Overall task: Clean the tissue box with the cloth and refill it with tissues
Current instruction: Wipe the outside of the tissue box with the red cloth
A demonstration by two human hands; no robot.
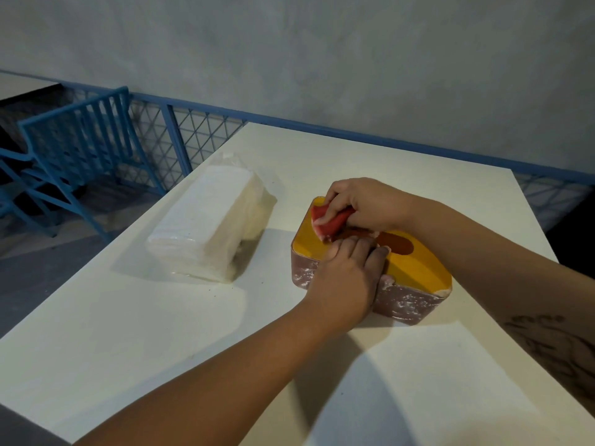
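The tissue box [415,268] has an orange lid with an oval slot and a dusty brown-pink body. It stands on the white table [161,342], right of centre. My left hand [346,275] lies over the box's near edge, fingers flat on the lid and thumb against the front wall. My right hand [367,204] grips a folded red cloth [328,222] and holds it against the far left corner of the lid. A pack of white tissues [209,233] in clear plastic wrap lies on the table to the left of the box.
A blue metal railing with wire mesh [180,136] runs behind the table, in front of a grey wall. Beyond the table's left edge, blue stair rails [70,140] lead down.
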